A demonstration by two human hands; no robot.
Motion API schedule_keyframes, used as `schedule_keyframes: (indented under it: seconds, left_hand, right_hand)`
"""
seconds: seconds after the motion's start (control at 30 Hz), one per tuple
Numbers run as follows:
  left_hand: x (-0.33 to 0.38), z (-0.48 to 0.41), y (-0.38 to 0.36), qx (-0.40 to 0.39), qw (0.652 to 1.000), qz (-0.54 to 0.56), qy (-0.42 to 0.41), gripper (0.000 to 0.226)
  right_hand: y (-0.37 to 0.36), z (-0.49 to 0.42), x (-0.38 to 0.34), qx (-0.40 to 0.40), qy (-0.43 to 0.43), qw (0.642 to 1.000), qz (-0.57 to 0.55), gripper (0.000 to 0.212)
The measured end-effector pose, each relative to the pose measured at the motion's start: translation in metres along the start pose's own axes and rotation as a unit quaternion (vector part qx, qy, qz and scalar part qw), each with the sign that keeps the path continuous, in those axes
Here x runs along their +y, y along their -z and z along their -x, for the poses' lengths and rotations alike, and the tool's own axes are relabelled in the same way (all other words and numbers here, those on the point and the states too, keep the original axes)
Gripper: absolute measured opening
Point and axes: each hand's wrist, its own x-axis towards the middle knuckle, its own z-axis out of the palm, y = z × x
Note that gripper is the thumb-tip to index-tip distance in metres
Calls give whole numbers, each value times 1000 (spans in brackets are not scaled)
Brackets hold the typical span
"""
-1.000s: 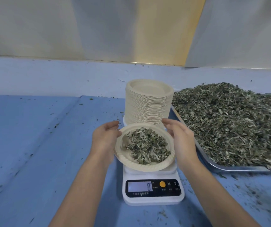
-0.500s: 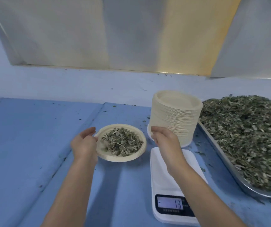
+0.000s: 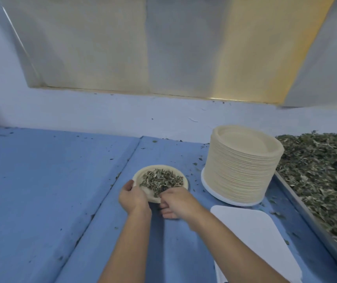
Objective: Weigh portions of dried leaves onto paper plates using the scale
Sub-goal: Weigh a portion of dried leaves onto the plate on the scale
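Left hand (image 3: 133, 196), right hand (image 3: 176, 201) gripping plate (image 3: 159, 167) rim, broad blue table (image 3: 41, 190) leftward

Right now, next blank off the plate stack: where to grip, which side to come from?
Pinch the top plate by its raised rim at the near-left edge, coming from the front left. That lip is the only part proud of the stack. The leaf tray crowds the right side, and the scale sits front-right.

Paper plate (image 3: 138, 176) with a mound of dried leaves (image 3: 161, 180), apparently set down flat, left of the tall plate stack (image 3: 243, 166); white scale (image 3: 253, 231) nearer, only its platform in view; leaf-heaped metal tray (image 3: 310, 213) far right.
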Motion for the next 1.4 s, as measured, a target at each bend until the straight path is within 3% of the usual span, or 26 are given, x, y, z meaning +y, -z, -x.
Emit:
schedule_keyframes:
  seconds: [0.1, 0.17, 0.3, 0.4, 0.5, 0.67, 0.77, 0.87, 1.03, 1.4]
  left_hand:
    - [1, -11, -3, -53, 991, -121, -19, 40]
    - [4, -19, -11, -96, 984, -152, -12, 39]
    - [11, -30, -35, -161, 978, -125, 39, 28]
    - [14, -35, -54, -193, 973, -94, 82, 33]
    - [16, -41, -74, -223, 967, -47, 116, 22]
    - [16, -49, -90, -283, 944, 40, 165, 33]
    - [13, -55, -92, -274, 946, 67, 158, 28]
    - [8, -60, -92, -256, 953, 76, 142, 19]
    - [7, -63, -101, -276, 951, 52, 129, 10]
    - [-11, -85, -133, -329, 935, 47, 123, 29]
  right_hand:
    - [4, -14, -4, 42, -5, 999, -18, 25]
    - [9, -24, -7, 65, -9, 997, -34, 16]
    - [18, -49, -18, 94, -30, 989, -107, 34]
    - [25, -69, -27, 102, -22, 983, -149, 19]
    - [36, -89, -35, 109, -17, 976, -189, 17]
    - [50, -115, -45, 134, -6, 961, -241, 30]
    - [43, -124, -46, 121, 3, 968, -219, 27]
    - [32, -131, -48, 120, -7, 973, -197, 5]
    - [30, -143, -51, 135, 8, 970, -204, 17]
    - [48, -176, -46, 115, 58, 971, -203, 20]
